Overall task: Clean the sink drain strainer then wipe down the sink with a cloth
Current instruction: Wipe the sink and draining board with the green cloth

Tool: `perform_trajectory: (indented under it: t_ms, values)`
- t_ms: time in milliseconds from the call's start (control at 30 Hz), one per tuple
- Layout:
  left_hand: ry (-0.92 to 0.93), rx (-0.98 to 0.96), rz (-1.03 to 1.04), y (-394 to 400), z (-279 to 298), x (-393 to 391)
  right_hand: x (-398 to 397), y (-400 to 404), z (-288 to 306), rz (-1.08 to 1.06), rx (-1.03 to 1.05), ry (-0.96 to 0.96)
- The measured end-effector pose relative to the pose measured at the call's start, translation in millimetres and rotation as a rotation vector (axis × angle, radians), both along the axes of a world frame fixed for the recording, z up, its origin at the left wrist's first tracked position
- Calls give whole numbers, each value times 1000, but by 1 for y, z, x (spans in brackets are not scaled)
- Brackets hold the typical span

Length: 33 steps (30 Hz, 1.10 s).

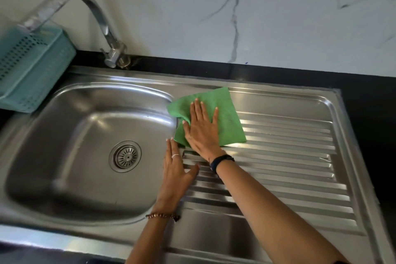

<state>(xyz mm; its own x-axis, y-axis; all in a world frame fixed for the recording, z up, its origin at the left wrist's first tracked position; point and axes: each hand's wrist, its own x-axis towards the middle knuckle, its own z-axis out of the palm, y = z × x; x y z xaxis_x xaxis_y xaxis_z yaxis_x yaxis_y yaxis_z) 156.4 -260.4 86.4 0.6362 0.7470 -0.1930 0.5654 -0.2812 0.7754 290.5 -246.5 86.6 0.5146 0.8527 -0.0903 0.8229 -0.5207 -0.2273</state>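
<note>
Cloth (pixel 216 111): green, spread mostly flat at centre frame, on the sink's (pixel 278 100) drainboard (pixel 289 156) at its end nearest the basin (pixel 70 146). Its left edge is rumpled and laps the basin rim.

Right hand (pixel 202 133): palm down on the cloth, fingers extended and splayed, pressing flat rather than clutching. Dark band on the wrist.

Left hand (pixel 174 169): open, palm down, flat on bare steel just below and left of the cloth, along the strip between basin and drainboard ridges. It holds nothing. Fingertips lie just beside the cloth's lower left corner; contact cannot be confirmed. Ring on one finger, bead bracelet on the wrist.

Strainer (pixel 125 156): seated in the drain at the basin floor, lower centre-left of frame, well apart from both hands.

Tap (pixel 94 6): mounted behind the basin, upper left, spout arcing leftward.

Basket (pixel 32 66): teal, perforated, at far left edge, beside the basin.

Black counter (pixel 364 83) surrounds the sink; marbled wall (pixel 235 6) fills the upper frame.
</note>
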Motion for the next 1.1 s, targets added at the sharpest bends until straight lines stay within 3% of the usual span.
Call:
perform_trajectory:
  t_ms: [200, 400, 533, 900, 1100]
  values:
    - [132, 29, 1, -7, -3, -15, -6, 4, 0, 175, -33, -25]
    - [264, 186, -19, -20, -3, -17, -12, -22, -4, 337, -27, -46]
    - [367, 326, -84, -46, 0, -9, 7, -60, -6, 222, 36, -16]
    - [392, 527, -463, -140, 1, 73, 114, -206, -7, -113, 38, -26]
    - [343, 524, -450, -143, -4, 71, 148, -262, -6, -307, 34, -33]
